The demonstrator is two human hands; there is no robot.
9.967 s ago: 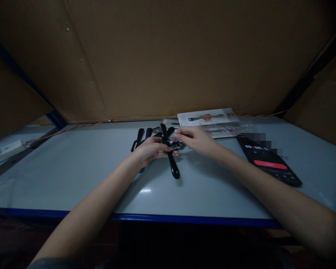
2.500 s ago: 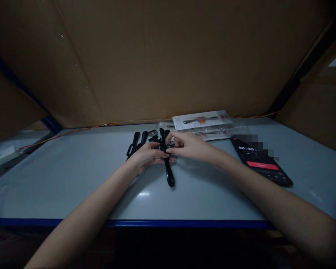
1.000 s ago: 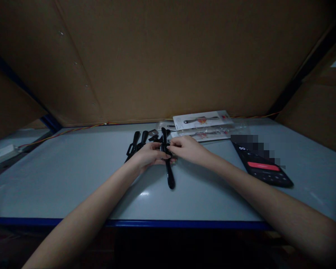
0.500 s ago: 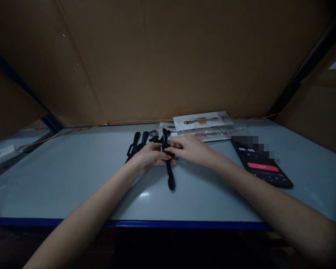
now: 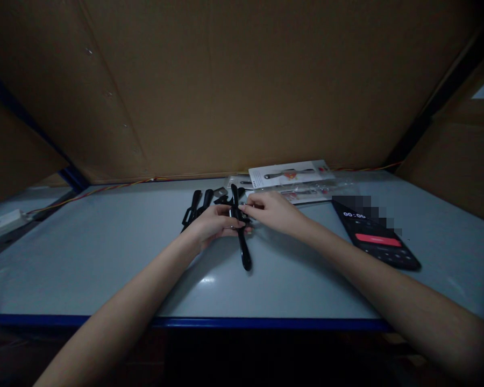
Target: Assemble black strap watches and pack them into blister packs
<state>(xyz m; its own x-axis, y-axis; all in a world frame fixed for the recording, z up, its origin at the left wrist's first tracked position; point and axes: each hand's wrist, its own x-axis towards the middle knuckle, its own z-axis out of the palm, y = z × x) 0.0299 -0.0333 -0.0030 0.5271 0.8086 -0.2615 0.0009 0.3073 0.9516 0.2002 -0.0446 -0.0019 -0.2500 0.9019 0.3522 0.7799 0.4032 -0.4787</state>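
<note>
**Two-hand work at the black plastic handle (image 5: 245,255), centre of the white table (image 5: 84,258).**
We clench it in our left hand (image 5: 214,224); whether our right hand (image 5: 273,210) grips it, we cannot tell. The next move calls for holding it steady. Unlike the earliest frame, it now stands straighter, beside the black handles (image 5: 196,207).

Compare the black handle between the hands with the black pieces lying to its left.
The black handle runs front to back, while the two black pieces slant toward the far right. The handle is held near its upper end by the left hand and right hand, while the pieces lie behind the left hand, apparently not held. Both are glossy black.
</note>
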